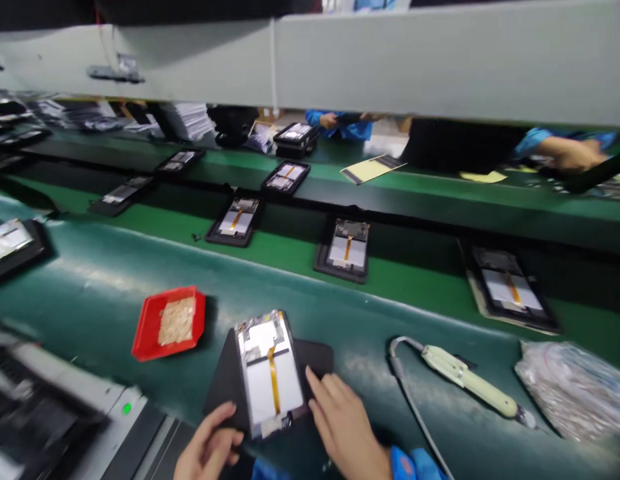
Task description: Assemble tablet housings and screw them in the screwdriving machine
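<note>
An opened tablet [285,380] with a white battery, silver foil and an orange ribbon cable lies on a black foam pad [317,357] in front of me. My left hand [210,443] is at the pad's lower left, fingers bent and apart, with nothing visible in its grasp. On the other side, my right hand [343,420] has its fingers stretched out, their tips by the tablet's lower right edge. Whether the fingertips press on the pad or only rest close to it, I cannot tell.
To the left stands a red tray [143,330] of small beige pieces. A pale electric screwdriver [467,381] with a cable and a clear plastic bag [573,387] lie at right. Beyond, a green conveyor [285,250] carries several opened tablets. Co-workers' hands [573,155] show across the line.
</note>
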Action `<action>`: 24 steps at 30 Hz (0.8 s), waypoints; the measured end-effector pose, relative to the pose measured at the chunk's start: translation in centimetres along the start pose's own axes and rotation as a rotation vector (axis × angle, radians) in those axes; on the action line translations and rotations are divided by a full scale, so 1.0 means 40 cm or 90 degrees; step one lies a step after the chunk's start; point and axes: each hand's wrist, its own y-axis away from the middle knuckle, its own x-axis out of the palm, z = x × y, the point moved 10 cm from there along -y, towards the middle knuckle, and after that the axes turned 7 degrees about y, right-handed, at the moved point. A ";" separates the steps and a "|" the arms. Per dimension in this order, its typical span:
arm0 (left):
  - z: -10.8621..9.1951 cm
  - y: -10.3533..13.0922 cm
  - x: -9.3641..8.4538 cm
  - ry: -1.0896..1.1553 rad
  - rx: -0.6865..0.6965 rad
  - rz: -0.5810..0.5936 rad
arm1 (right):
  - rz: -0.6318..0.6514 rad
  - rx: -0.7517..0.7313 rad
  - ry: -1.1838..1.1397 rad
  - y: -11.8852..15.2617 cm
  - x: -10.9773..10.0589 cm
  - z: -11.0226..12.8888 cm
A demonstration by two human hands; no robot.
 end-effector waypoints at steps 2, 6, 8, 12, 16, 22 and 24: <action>0.012 0.008 0.023 0.193 -0.188 0.011 | 0.019 0.007 -0.002 -0.017 0.005 -0.012; -0.009 -0.008 0.046 0.327 -0.272 -0.057 | 0.048 -0.044 -0.001 -0.037 0.043 0.004; -0.014 -0.023 0.064 0.336 -0.274 -0.051 | 0.047 -0.061 0.001 -0.040 0.050 0.009; -0.052 -0.049 0.133 0.296 -0.211 0.059 | 0.060 -0.051 -0.001 -0.043 0.043 0.001; -0.080 -0.046 0.162 0.350 -0.160 0.068 | 0.100 0.020 -0.047 -0.045 0.035 -0.010; -0.069 0.004 0.095 0.398 -0.137 0.031 | 0.113 0.113 -0.072 -0.089 0.023 0.042; -0.056 0.016 0.037 0.405 -0.121 0.001 | 0.136 0.097 -0.115 -0.120 0.032 0.091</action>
